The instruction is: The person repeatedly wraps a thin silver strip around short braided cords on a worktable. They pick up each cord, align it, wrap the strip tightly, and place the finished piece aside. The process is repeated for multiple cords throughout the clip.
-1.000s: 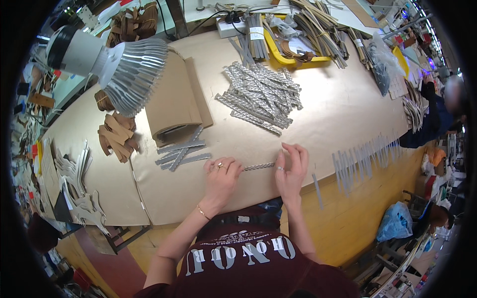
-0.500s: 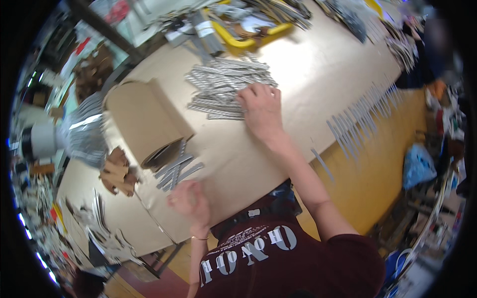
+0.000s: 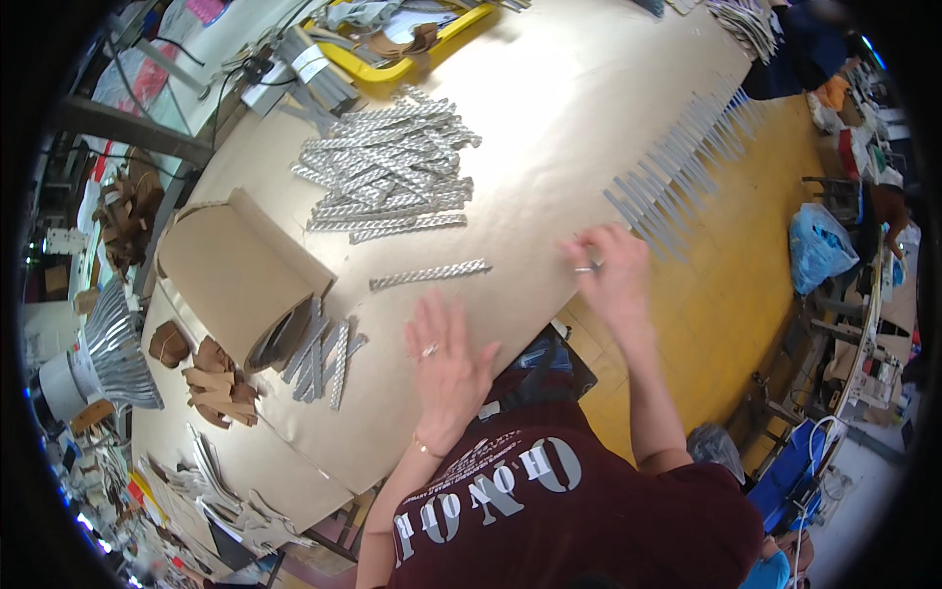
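A single silver braided strip (image 3: 430, 275) lies apart on the tan-covered table (image 3: 520, 187). Just below it, my left hand (image 3: 446, 368) rests palm down with fingers spread, its fingertips close to the strip. My right hand (image 3: 613, 275) is at the table's right edge, fingers curled in a pinch. A short bit of a thin grey strip (image 3: 589, 267) shows between its fingertips; the rest is hidden by the hand. Beyond the single strip lies a heap of similar braided strips (image 3: 392, 162).
A row of grey strips (image 3: 677, 162) overhangs the right edge. On the left are a rolled brown sheet (image 3: 245, 270), several loose strips (image 3: 319, 353), brown scraps (image 3: 218, 383) and a lamp (image 3: 98, 358). A yellow tray (image 3: 432, 54) stands at the back.
My right hand has moved from the braided heap to the table's edge, where a lone grey strip lay. One braided strip now lies apart. My left hand has shifted right and spread flat.
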Available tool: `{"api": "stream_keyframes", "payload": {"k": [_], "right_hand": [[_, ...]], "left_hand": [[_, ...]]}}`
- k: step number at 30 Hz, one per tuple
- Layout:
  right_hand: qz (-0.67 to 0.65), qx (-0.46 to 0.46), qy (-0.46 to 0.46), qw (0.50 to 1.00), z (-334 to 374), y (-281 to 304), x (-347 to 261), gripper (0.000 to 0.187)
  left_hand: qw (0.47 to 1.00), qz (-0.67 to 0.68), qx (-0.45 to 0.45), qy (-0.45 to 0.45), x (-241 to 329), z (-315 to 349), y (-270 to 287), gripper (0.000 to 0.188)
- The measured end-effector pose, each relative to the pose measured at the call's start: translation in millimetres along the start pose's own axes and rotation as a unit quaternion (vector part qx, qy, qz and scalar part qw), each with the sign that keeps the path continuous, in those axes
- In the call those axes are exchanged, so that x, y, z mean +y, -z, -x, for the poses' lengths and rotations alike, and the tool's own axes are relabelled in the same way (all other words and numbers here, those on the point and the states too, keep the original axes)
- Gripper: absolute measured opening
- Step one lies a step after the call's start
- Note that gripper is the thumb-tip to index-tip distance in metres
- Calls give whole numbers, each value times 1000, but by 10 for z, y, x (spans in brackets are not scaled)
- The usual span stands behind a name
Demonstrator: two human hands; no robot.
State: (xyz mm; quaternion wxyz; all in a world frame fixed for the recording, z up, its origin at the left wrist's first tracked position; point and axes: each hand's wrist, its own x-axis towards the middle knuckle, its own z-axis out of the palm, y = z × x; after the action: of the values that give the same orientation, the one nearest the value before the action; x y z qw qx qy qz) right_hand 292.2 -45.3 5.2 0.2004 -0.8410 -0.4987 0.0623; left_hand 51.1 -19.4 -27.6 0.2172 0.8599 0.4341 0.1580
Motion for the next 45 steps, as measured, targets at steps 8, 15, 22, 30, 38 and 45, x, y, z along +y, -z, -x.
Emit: {"api": "stream_keyframes", "payload": {"k": [8, 15, 22, 30, 38, 45], "right_hand": [[30, -214, -176, 960, 14, 333, 307, 45], [-11, -197, -155, 968, -9, 342, 120, 38], [-343, -327, 69, 878, 62, 686, -288, 22], [-226, -356, 84, 903, 54, 379, -523, 19], [-208, -289, 145, 923, 16, -48, -768, 20], [-134, -273, 173, 937, -19, -343, -846, 21]], "left_hand": [[994, -88, -66, 24, -152, -337, -14, 71], [996, -77, -43, 22, -175, -336, -55, 66], [997, -58, 52, -21, -130, -274, -23, 29], [998, 59, 14, -8, -194, -393, 13, 13], [990, -3, 143, -1, -241, -376, -36, 21], [991, -79, 75, 80, -320, 76, 106, 44]]}}
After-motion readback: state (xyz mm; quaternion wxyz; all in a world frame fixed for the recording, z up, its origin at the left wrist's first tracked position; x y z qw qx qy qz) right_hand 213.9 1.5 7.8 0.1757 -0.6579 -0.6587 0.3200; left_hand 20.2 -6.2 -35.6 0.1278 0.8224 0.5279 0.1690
